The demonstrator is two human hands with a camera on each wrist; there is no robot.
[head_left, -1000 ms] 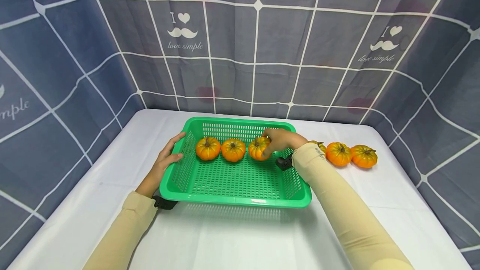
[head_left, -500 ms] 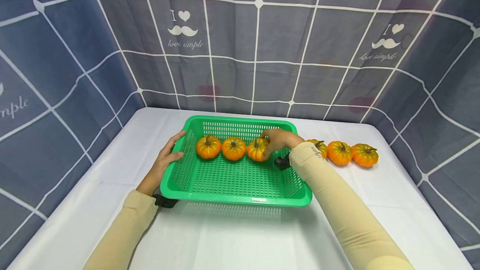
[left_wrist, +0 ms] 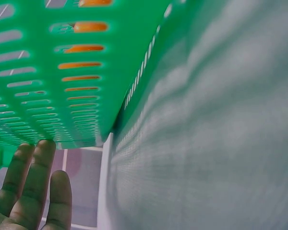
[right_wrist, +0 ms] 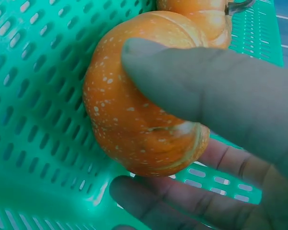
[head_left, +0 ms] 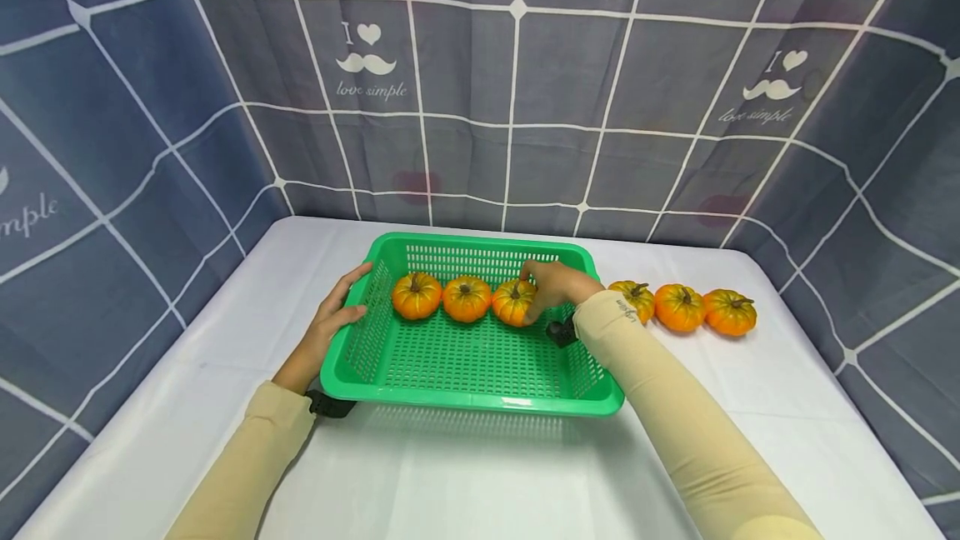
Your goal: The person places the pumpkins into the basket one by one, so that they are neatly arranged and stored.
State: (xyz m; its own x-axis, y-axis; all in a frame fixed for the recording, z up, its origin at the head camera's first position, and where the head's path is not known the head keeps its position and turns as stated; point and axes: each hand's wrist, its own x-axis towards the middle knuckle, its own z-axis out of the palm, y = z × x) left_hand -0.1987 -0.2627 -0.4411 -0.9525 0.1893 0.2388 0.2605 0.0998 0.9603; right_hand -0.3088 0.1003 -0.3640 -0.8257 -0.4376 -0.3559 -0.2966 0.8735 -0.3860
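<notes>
A green perforated plastic basket [head_left: 465, 401] stands on the table with three small orange pumpkins in a row inside it: a left pumpkin [head_left: 416, 297], a middle pumpkin [head_left: 467, 300] and a right pumpkin [head_left: 512, 303]. My right hand [head_left: 555, 286] grips the right pumpkin, which sits beside the middle one. In the right wrist view the thumb [right_wrist: 182, 81] lies across this pumpkin [right_wrist: 134, 115] and other fingers are on its far side. My left hand [head_left: 330, 319] rests at the basket's left rim, its fingers [left_wrist: 36, 177] straight against the outer side in the left wrist view.
Right of the basket, three more pumpkins stand in a row on the white tablecloth [head_left: 450, 482]: one partly behind the sleeve [head_left: 636, 298], a middle one [head_left: 679, 307] and an outer one [head_left: 729, 312]. A grey checked curtain [head_left: 465, 157] encloses the back and sides.
The right hand and the pumpkin it grips have shifted slightly left and toward the person, close to the middle pumpkin. The left hand and basket have stayed in place.
</notes>
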